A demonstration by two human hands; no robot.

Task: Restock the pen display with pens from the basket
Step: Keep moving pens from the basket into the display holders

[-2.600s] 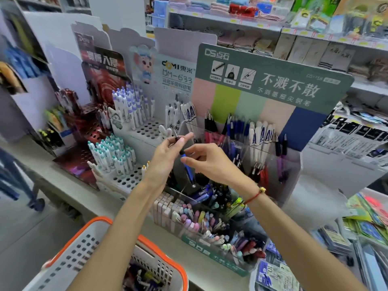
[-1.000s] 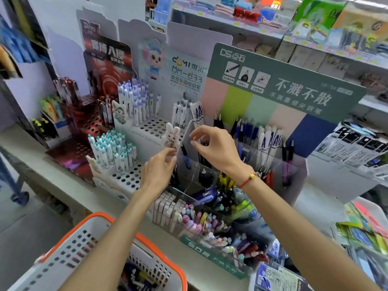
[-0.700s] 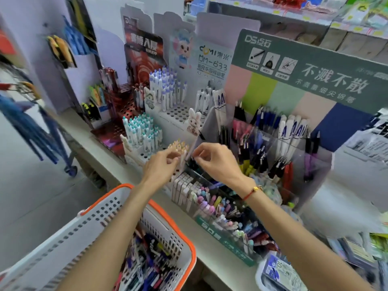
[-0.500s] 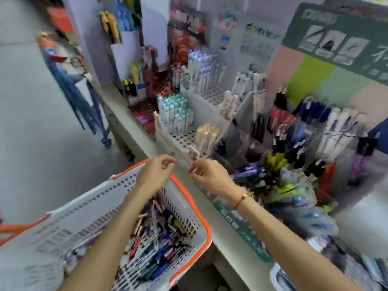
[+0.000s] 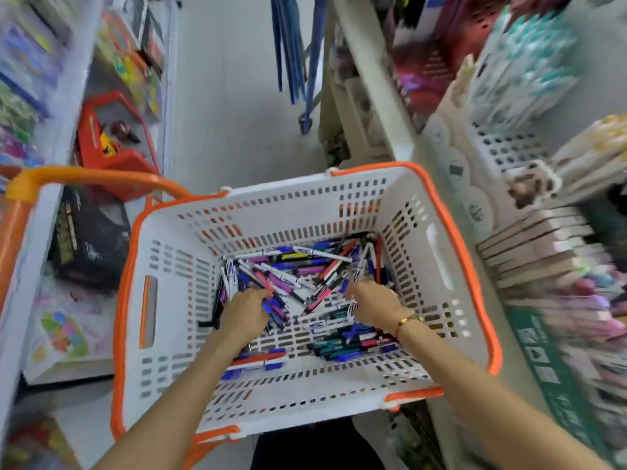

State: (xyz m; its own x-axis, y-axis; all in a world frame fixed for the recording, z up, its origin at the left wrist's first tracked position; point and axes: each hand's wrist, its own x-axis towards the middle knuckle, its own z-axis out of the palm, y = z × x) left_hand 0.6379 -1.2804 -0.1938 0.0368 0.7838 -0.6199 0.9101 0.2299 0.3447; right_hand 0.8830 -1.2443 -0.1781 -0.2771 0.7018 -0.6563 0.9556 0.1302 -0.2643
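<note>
A white basket with an orange rim [image 5: 456, 239] sits below me, and several loose pens [image 5: 305, 266] in blue, pink, white and black lie on its floor. Both my hands are down inside it. My left hand [image 5: 246, 312] rests on the pile at the left with its fingers bent over the pens; whether they hold one is hidden. At the right of the pile, my right hand [image 5: 373, 303] stretches its fingers onto the pens. The pen display [image 5: 543, 252] stands blurred on the counter at the right.
The counter edge [image 5: 383, 106] runs along the basket's right side. White perforated pen racks [image 5: 502, 154] fill the upper right. An orange cart handle [image 5: 88, 176] and shelves of boxed goods [image 5: 84, 245] are at the left. Bare aisle floor [image 5: 237, 96] lies ahead.
My view swung down and left from the display to the basket. Both hands dropped from the display's front compartments over the rim and now lie among the pens.
</note>
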